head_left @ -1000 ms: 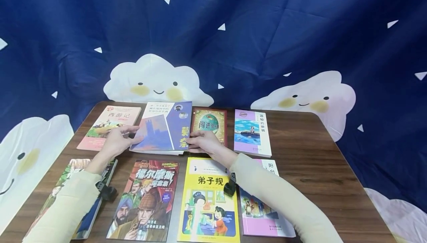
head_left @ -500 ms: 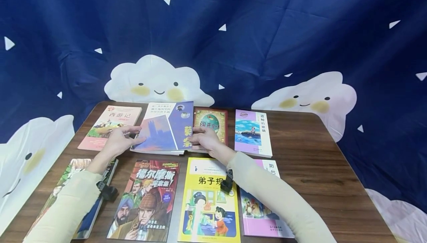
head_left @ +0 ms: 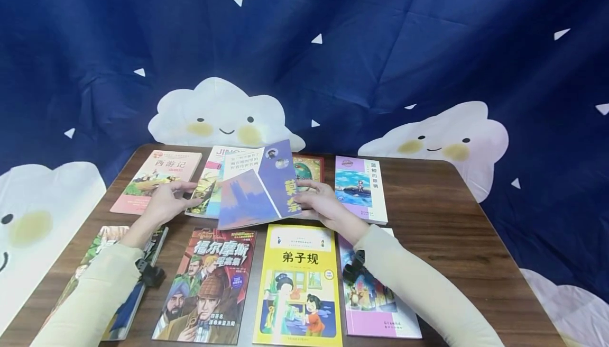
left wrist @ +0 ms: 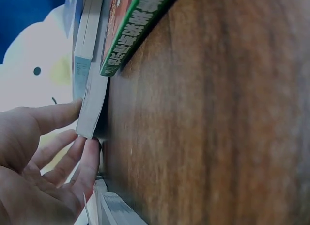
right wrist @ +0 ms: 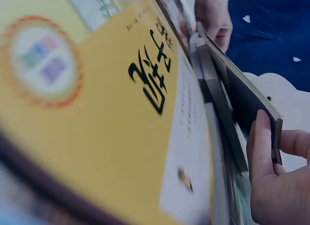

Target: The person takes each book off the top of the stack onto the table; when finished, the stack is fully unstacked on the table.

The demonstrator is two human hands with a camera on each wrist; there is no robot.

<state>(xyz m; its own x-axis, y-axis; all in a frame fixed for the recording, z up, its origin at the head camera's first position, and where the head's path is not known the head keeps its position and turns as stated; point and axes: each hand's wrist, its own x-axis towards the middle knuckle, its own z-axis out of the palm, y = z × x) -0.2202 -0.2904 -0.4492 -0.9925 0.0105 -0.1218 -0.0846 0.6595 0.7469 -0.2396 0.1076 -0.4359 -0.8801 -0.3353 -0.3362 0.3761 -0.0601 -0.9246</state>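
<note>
A thin purple picture book [head_left: 259,193] is tilted in my right hand [head_left: 328,207], which pinches its right edge with the thumb on the cover. In the right wrist view the fingers [right wrist: 261,147] lie against its dark underside. Below it, partly covered, lies a white-topped book [head_left: 208,177] with "JING" lettering. My left hand [head_left: 164,207] holds that lower book's left edge. Seen from the left wrist, its thumb is on the upper face of the book [left wrist: 92,108] and the fingers touch its lower edge.
Beside these lie a pink book [head_left: 157,177], a red book [head_left: 311,167] partly hidden, and a blue-and-white book [head_left: 354,185]. The front row has a green book [head_left: 88,270], a detective book [head_left: 204,283], a yellow book [head_left: 297,283] and a pink-bordered book [head_left: 376,323]. The wooden table [head_left: 437,204] carries them.
The right hand has drawn the purple book to the right and tilted it, uncovering part of the book below. The left hand has stayed nearly still, the purple book having slid away from it.
</note>
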